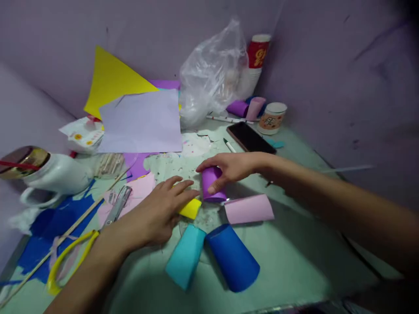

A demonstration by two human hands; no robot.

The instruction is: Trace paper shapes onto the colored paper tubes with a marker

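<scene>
Several coloured paper tubes lie in a ring on the table, their narrower ends towards the middle. My right hand [232, 168] grips the purple paper tube [211, 181], thumb on its near side and fingers round its far side. My left hand [163, 205] is curved over the yellow paper tube [190, 209], which it mostly covers; the thumb is hidden. Nearer to me lie a turquoise paper tube [186, 257] and a blue paper tube [233, 259]. A pink paper tube [250, 209] rests below my right wrist.
Yellow-handled scissors [68, 257], a wooden stick [78, 222] and blue paper scraps [42, 253] lie left, near a white mug [59, 176]. Behind are paper sheets [140, 124], a plastic bag [212, 69] and stacked cups [257, 56]. A phone [250, 137] and small jar [272, 117] sit right.
</scene>
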